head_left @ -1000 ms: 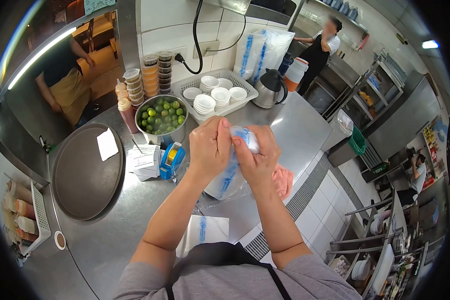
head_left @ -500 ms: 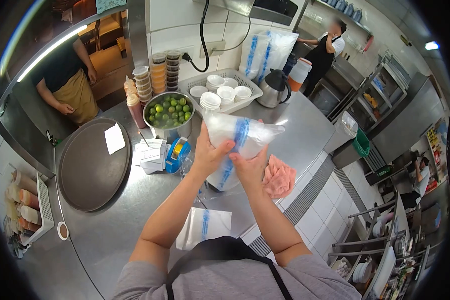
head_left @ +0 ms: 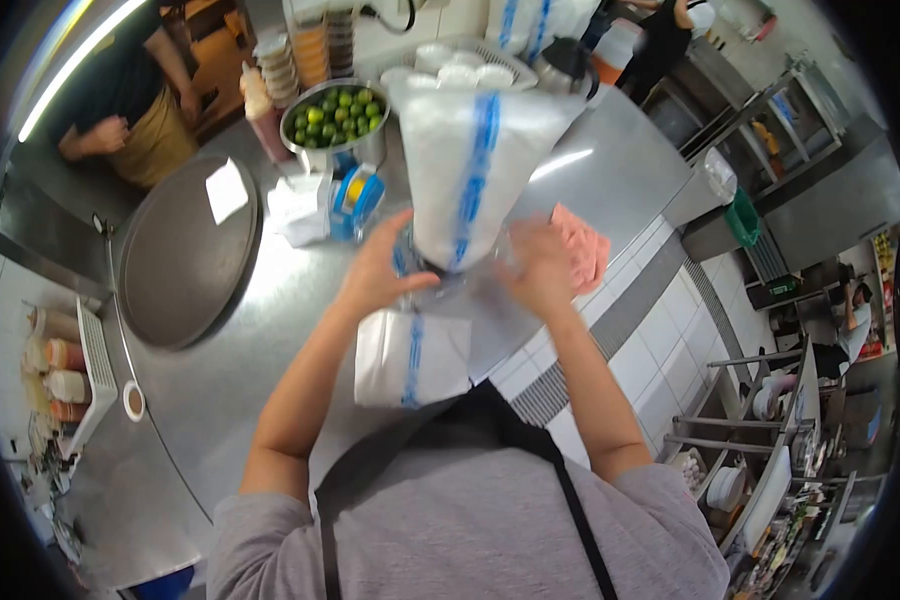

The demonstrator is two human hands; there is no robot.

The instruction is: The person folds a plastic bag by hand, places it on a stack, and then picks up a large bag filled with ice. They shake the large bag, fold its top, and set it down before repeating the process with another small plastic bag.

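Observation:
A tall white plastic bag with a blue printed stripe [head_left: 470, 170] stands upright on the steel counter between my hands. My left hand [head_left: 385, 270] is at the lower left of the bag, thumb and fingers apart, beside some clear crumpled plastic. On the other side, my right hand [head_left: 542, 268] is blurred, its fingers spread near clear plastic, close to a pink cloth [head_left: 582, 248]. Nearer to me lies a flat white packet with a blue stripe [head_left: 412, 358]. A blue tape dispenser [head_left: 355, 200] sits left of the bag, next to white papers [head_left: 300, 208].
A round brown tray [head_left: 185, 290] lies at the left. Behind are a metal pot of green limes [head_left: 335, 120], a sauce bottle [head_left: 260, 110], stacked cups and a thermal jug [head_left: 565, 68]. A person [head_left: 135, 100] stands beyond the counter; others are at the right.
The bag, previously tilted and held between both hands, now stands upright. Both hands have let go of it and moved down and apart. The view has tipped downward.

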